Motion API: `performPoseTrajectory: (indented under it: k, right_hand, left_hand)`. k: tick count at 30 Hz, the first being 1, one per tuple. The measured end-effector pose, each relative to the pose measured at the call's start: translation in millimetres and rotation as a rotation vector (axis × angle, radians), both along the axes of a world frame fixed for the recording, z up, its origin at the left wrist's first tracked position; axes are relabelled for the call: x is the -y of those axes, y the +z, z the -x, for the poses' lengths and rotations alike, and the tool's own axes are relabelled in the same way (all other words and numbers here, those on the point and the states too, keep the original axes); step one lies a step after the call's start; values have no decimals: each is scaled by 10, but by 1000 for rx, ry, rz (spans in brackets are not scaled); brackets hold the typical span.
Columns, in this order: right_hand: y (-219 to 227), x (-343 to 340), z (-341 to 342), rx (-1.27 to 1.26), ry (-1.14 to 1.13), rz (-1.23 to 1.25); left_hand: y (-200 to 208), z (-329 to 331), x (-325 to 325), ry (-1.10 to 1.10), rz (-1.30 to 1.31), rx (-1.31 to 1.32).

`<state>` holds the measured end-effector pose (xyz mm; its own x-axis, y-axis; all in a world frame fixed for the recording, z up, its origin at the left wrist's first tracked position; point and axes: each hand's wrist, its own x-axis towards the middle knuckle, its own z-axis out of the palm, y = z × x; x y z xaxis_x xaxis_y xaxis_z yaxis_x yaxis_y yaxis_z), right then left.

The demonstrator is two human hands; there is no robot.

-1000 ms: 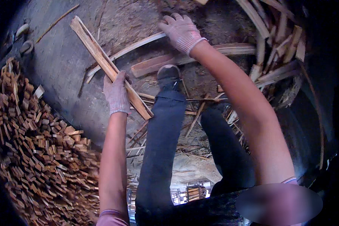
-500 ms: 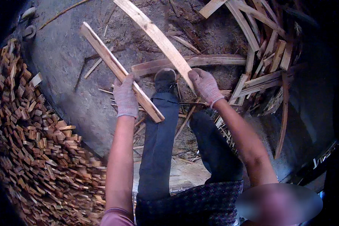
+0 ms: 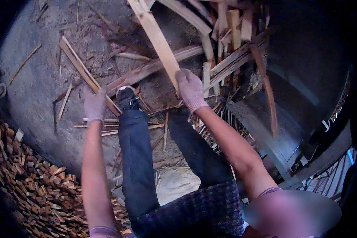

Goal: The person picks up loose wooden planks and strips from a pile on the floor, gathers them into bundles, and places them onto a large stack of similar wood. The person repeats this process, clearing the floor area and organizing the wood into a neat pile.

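Clamping lower end of pale board (image 3: 158,37) with right hand (image 3: 190,88); overlapping split stick (image 3: 78,61) with blurred left hand (image 3: 94,106), impossible to say if gripping.

No text, label, number or sign can be read on anything here.
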<state>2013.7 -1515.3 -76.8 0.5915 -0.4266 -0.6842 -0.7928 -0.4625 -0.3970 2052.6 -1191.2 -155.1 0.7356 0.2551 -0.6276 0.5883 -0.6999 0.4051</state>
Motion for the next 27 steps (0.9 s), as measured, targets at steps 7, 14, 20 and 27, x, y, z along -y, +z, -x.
performPoseTrajectory:
  k: [7, 14, 20, 27]
  right_hand:
    - [780, 751, 432, 18, -164, 141]
    - [819, 877, 634, -71, -75, 75]
    - [986, 1453, 294, 57, 411, 263]
    - [727, 3439, 352, -335, 576, 741]
  left_hand:
    - [613, 484, 942, -217, 424, -188]
    - [1154, 58, 2256, -137, 729, -314]
    - [591, -148, 2762, 664, 1069, -441]
    - [525, 302, 2996, 366, 712, -321]
